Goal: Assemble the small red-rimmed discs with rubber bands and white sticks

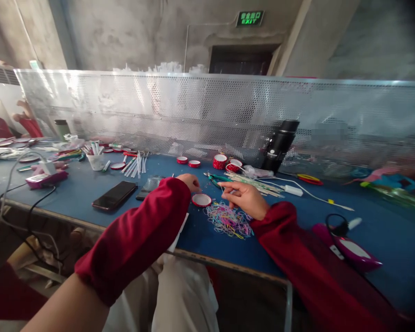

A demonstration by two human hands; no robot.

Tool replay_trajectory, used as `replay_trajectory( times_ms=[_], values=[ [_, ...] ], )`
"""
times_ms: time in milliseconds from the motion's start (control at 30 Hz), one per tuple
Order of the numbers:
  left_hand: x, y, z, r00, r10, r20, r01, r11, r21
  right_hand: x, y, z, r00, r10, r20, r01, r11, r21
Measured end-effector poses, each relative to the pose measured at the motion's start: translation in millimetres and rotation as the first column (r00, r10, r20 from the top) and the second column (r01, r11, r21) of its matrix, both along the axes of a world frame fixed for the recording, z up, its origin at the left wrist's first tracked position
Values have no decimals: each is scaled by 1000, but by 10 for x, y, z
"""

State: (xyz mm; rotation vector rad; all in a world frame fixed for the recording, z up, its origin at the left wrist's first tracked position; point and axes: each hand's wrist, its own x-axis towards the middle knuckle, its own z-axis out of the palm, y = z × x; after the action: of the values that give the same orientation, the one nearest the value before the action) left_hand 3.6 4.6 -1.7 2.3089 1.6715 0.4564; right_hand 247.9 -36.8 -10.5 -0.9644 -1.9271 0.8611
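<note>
My right hand (245,197) hovers over a loose pile of thin, multicoloured loops (230,221), its thumb and fingertips pinched together. A thin pale sliver seems to show at the fingertips, too small to name. My left hand (190,181) is lowered near the table, just behind a shallow round red-rimmed dish (201,200) with a pale inside. Its fingers are mostly hidden by the back of the hand and the dark red sleeve. Beyond my right hand lie teal-handled pliers (214,179) and a bundle of thin pale sticks (254,180).
A black phone (115,195) lies to the left on the blue table (148,167). Red round tins (220,161) and a black bottle (280,146) stand before the perforated metal screen (193,106). A purple device (347,249) with a cable sits at right, a marker cup (96,159) at left.
</note>
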Motion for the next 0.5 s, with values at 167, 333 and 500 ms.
replay_trajectory(
  times_ms=[167, 333, 500],
  values=[
    [96, -58, -19, 993, 10, -118, -24, 992, -120, -10, 13, 19, 995, -30, -91, 33, 999, 35],
    [179, -60, -95, 988, 82, -127, -94, 992, -88, -1, 43, 5, 991, -56, -123, 69, 992, 102],
    [157, -50, -108, 993, 104, 50, -105, 994, 17, -1, 50, -23, 996, -42, -85, 58, 977, 204]
  ],
)
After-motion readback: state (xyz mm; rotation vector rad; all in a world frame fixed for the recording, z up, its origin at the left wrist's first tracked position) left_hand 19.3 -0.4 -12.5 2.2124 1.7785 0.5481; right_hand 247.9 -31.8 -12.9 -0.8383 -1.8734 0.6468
